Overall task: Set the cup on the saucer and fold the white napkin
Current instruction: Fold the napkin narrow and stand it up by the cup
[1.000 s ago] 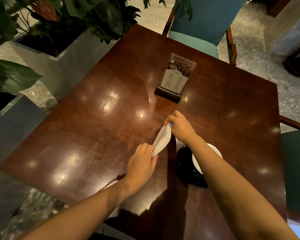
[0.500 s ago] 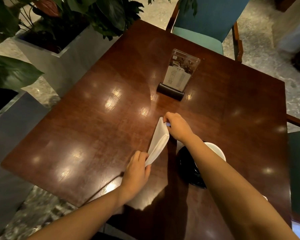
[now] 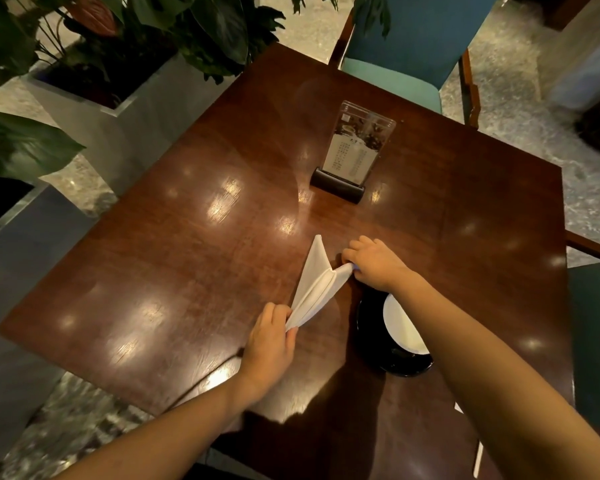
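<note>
The white napkin (image 3: 315,285) is folded into a narrow strip and held just above the dark wooden table (image 3: 194,271), with one flap standing up at its far end. My left hand (image 3: 270,341) pinches its near end. My right hand (image 3: 374,263) pinches its far right corner. Just right of the napkin stands a white cup (image 3: 400,325) on a black saucer (image 3: 395,365), partly hidden under my right forearm.
An acrylic menu stand (image 3: 355,155) on a black base stands behind the napkin. A teal chair (image 3: 413,46) is at the far side, another chair (image 3: 596,341) at the right. Planters with large leaves (image 3: 118,46) border the table's left edge.
My right hand has drawn the napkin's far corner rightward and toward me, so a flap now sticks up. My left hand keeps its pinch on the near end.
</note>
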A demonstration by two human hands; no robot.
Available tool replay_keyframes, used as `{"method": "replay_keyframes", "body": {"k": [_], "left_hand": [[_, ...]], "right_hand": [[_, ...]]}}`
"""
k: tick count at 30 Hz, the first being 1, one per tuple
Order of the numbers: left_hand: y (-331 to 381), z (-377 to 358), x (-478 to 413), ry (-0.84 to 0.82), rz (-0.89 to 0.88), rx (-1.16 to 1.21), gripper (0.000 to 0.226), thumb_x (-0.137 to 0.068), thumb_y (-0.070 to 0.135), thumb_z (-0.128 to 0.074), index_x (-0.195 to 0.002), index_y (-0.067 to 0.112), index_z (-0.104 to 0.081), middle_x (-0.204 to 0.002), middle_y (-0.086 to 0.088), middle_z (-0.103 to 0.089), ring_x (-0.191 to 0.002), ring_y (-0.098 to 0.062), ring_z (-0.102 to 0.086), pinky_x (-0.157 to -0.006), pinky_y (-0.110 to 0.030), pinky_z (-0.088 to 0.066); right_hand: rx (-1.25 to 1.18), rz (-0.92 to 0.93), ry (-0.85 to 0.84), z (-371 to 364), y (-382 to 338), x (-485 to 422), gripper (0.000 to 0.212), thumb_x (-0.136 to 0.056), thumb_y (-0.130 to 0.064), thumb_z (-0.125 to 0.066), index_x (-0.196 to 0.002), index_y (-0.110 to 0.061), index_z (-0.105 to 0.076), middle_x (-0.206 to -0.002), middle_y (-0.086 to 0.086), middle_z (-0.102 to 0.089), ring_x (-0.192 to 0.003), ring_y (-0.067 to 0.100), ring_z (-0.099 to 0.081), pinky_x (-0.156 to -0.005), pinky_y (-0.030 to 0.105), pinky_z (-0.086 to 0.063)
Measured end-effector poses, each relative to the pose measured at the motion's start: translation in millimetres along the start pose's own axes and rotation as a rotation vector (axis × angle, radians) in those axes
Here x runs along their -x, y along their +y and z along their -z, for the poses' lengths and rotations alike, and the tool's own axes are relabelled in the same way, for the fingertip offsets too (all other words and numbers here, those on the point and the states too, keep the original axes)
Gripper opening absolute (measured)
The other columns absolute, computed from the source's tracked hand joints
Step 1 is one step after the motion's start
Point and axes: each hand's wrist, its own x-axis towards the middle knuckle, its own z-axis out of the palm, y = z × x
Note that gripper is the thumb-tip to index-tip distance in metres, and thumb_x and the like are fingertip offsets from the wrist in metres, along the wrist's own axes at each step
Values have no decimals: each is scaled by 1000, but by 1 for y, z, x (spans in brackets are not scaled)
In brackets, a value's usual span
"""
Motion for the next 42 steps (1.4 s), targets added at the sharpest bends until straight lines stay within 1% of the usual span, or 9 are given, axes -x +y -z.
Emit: {"method": "replay_keyframes", "body": {"k": [4, 8, 13, 18, 21, 25, 29, 33, 42], "left_hand": [[0, 1, -1, -13, 7, -1, 14, -88, 16, -58, -100, 12, -53, -94, 7, -39, -83, -15, -49, -67, -24, -45], [-1, 0, 1, -20, -2, 1, 14, -89, 18, -57, -102, 12, -53, -95, 6, -37, -86, -13, -46, -68, -20, -37], [-5, -1, 10, -18, 9, 12, 20, -84, 17, -63, -100, 13, -52, -98, 5, -41, -92, -11, -43, -73, -18, -36], [-10, -2, 16, 29, 6, -105, 19, -78, 19, -67, -88, 18, -51, -87, 3, -50, -83, -16, -50, -70, -29, -47], [-10, -1, 13, 55, -25, -235, 19, -72, 23, -71, -76, 19, -52, -73, 4, -52, -69, -16, -53, -64, -31, -46], [-10, -2, 11, 48, -74, -340, 11, -74, 29, -59, -70, 22, -51, -69, 6, -52, -69, -15, -54, -62, -30, -46], [-13, -3, 11, 54, -103, -369, 14, -77, 32, -42, -70, 23, -50, -70, 7, -52, -70, -14, -53, -63, -29, -45], [-12, -3, 11, 55, -116, -363, 13, -75, 28, -59, -68, 23, -49, -67, 6, -50, -68, -15, -53, -62, -29, -45], [-8, -6, 13, 55, 64, -171, 25, -75, 25, -69, -93, 17, -55, -85, 2, -56, -81, -18, -56, -74, -34, -48]], "right_hand": [[57, -25, -8, 1, 4, 2, 21, -91, -19, -51, -111, -21, -57, -116, 2, -53, -108, 21, -42, -87, 31, -33], [3, -123, -115, 7, 9, -4, 22, -87, -12, -52, -105, -23, -59, -111, 1, -51, -108, 22, -41, -89, 35, -32], [-455, -339, -149, 29, 6, -18, 22, -90, -10, -50, -105, -8, -65, -111, 9, -63, -101, 26, -56, -89, 35, -45], [-731, -521, -167, 36, -32, -44, 46, -96, -40, -43, -82, -2, -63, -74, 9, -65, -72, 27, -61, -70, 32, -45], [-664, -571, -175, 36, -45, -58, 53, -95, -44, -44, -109, 4, -58, -100, 15, -60, -94, 32, -60, -74, 33, -44], [-721, -615, -173, 39, -50, -67, 29, -90, -28, -50, -95, 0, -60, -97, 16, -60, -82, 29, -59, -73, 36, -51], [-790, -679, -91, 38, -56, -72, 27, -85, -29, -53, -92, -4, -62, -102, 15, -64, -84, 31, -62, -72, 37, -53], [-830, -722, -36, 37, -65, -74, 37, -88, -32, -51, -108, -3, -61, -112, 15, -62, -97, 35, -61, -72, 36, -49], [-905, -717, -102, 39, -56, -65, 36, -88, -37, -52, -101, -4, -57, -107, 17, -59, -94, 35, -62, -85, 44, -54]]}}
